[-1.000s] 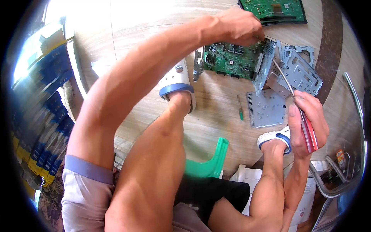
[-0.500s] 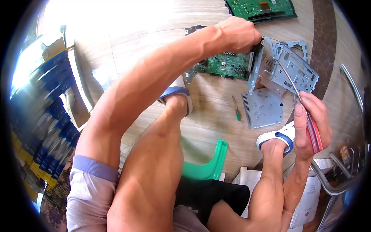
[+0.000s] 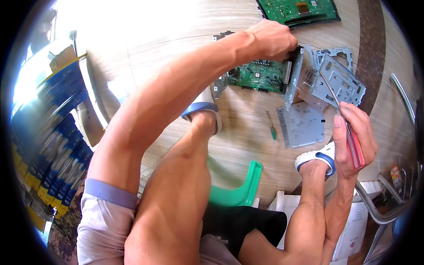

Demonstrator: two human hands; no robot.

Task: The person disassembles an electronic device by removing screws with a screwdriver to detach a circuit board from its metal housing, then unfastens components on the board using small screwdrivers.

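a: nearest us, a green plastic piece [image 3: 236, 194] sits low between the legs, and over on the right we've got the right hand [image 3: 355, 132]!
b: and that one's wrapped firmly round the red-handled screwdriver [image 3: 356, 150], thumb laid along it, palm turned in, shaft slanting up and leftward over the metal plates [image 3: 339, 81]. is the tip touching them?
a: can't tell from this angle. now the left arm, what a reach! it sweeps up from the left, elbow bent, forearm crossing above one sandal [image 3: 201, 106], wrist arched over.
b: and the left hand [image 3: 276, 40] is knuckles up, fingers curled down at the far corner of the circuit board [image 3: 259, 76], by its upright metal side [image 3: 293, 81]. clamped on?
a: fingertips hidden, so i can't tell. that board lies on the floor [image 3: 238, 119], and the forearm and hand block its far edge.
b: on the near side, a flat panel [image 3: 302, 126] scattered with small screws, and just left of it a small green-handled screwdriver [image 3: 272, 128].
a: the loose plates crowd the right of the upright side, overlapping one another.
b: and farthest out, past the knuckles, a second green board [image 3: 304, 11] in a black frame!
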